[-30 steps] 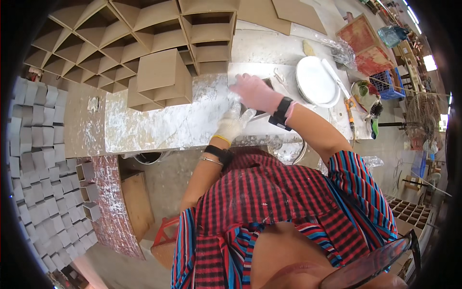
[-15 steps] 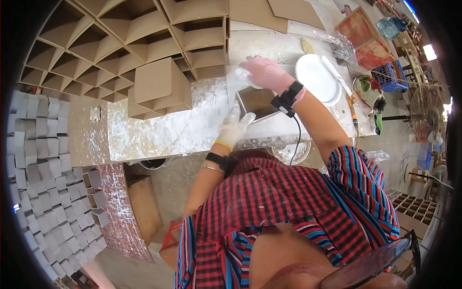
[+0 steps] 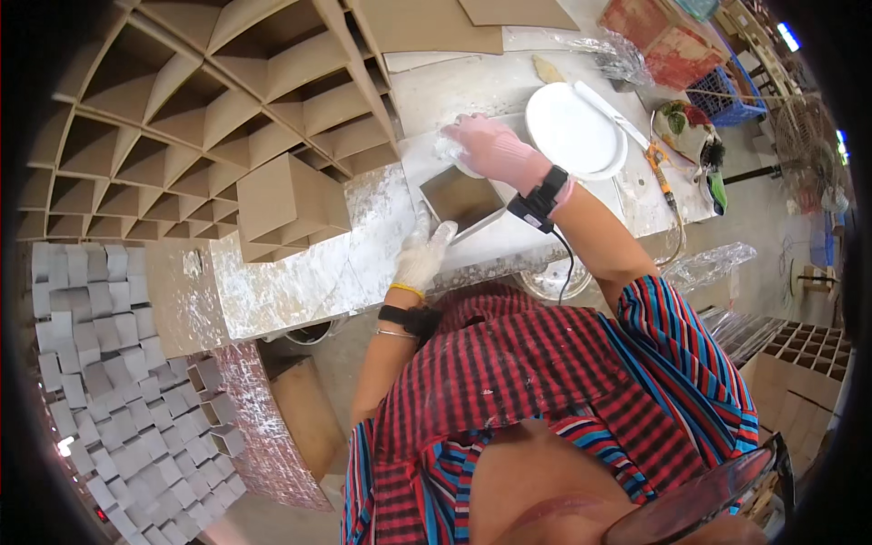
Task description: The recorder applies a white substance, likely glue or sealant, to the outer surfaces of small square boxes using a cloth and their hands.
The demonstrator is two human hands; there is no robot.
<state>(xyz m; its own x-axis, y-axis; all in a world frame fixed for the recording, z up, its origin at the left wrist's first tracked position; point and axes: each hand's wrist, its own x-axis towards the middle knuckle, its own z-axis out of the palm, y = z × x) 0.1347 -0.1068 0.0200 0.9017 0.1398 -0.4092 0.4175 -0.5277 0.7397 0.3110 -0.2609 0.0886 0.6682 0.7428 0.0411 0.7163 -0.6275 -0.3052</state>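
Observation:
An open square box [image 3: 463, 202], brown inside with a pale near wall, lies on the white-smeared bench in front of me. My left hand [image 3: 423, 254], in a white glove, grips the box's near left corner, the thumb at the near edge and the fingers along the left side. In a pink glove, my right hand [image 3: 501, 154] reaches over the box's far side. Its fingers are bent downward, white stuff coats the tips, and anything they hold is hidden. Just right of that hand sits a round white tray [image 3: 581, 132].
Cardboard divider grids [image 3: 209, 109] fill the far left, with a brown box [image 3: 289, 200] beside them. A white strip [image 3: 609, 111] and an orange-handled tool [image 3: 660, 168] with a hose lie right. Grey boxes [image 3: 127, 381] are stacked at left. A blue crate [image 3: 727, 95] stands far right.
The view has shifted, so the bench appears turned and moved left. My left hand still grips the box corner; my right hand stays beyond the box, its fingers bent lower.

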